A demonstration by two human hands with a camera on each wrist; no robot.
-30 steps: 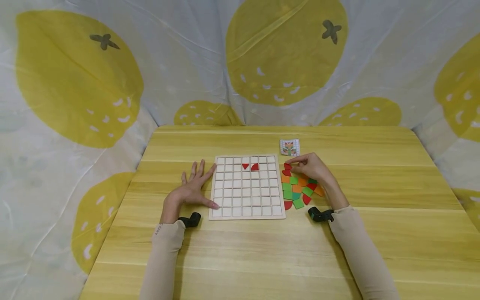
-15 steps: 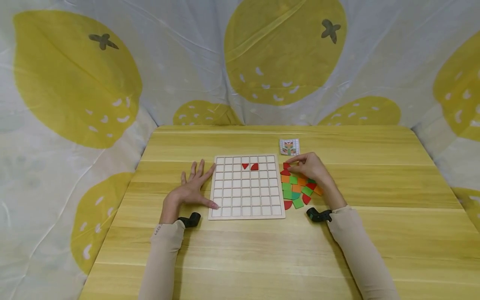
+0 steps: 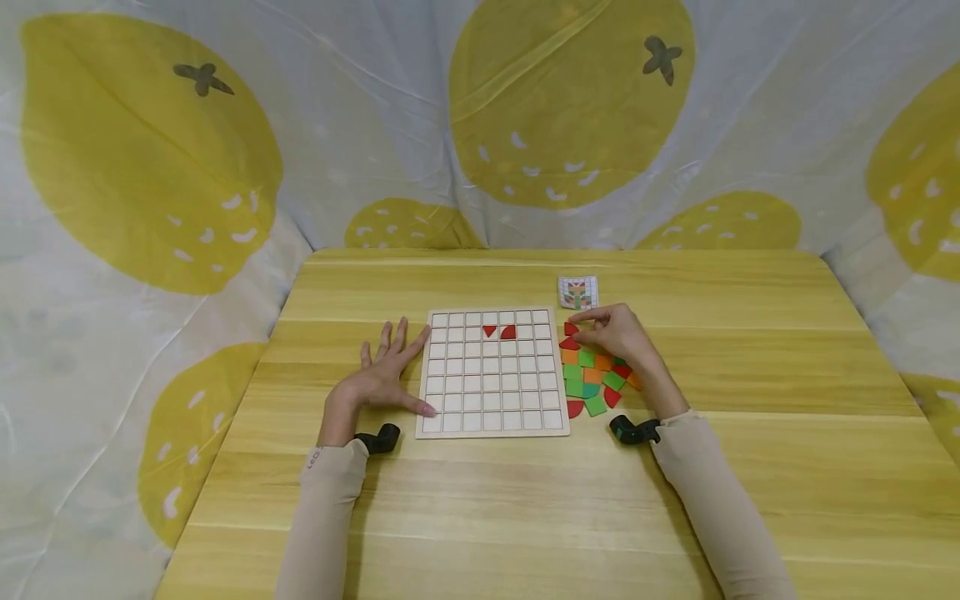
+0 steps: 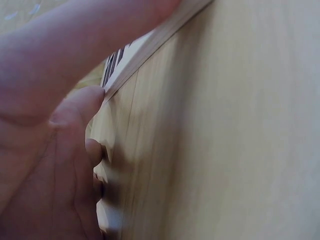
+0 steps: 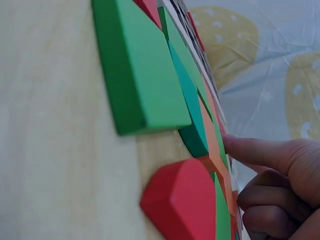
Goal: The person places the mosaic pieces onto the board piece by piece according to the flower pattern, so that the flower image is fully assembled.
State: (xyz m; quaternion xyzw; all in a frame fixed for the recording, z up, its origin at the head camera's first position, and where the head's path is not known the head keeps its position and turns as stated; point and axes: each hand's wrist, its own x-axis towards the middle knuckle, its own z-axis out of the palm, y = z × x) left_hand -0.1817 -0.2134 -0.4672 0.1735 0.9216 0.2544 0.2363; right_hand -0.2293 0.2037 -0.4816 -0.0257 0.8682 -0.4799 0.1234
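Observation:
My left hand [image 3: 382,379] is spread against the left side of a pale wooden grid board [image 3: 495,432], its thumb on the lower-left corner and a forefinger at the upper edge. Two red pieces lie on the board: a small triangle [image 3: 490,331] and a quarter-circle tile [image 3: 508,332]. Right of the board, my right hand [image 3: 615,333] pinches a red rounded tile [image 3: 571,328] between thumb and forefinger. Another red tile [image 3: 568,343] lies just below, by the thumb. In the right wrist view the other fingers [image 5: 270,220] are curled in.
Several tiles sit close together by the board's right edge, among them a light green square [image 3: 596,406], an orange one [image 3: 571,357] and a teal rounded one [image 3: 591,390]. A small printed pattern card [image 3: 578,292] lies behind them. A lemon-print cloth [image 3: 375,108] hangs beyond the table [image 3: 480,517].
The two red tiles by my right hand have slid slightly left, toward the board, with the thumb and forefinger. My left hand stays where it was on the board.

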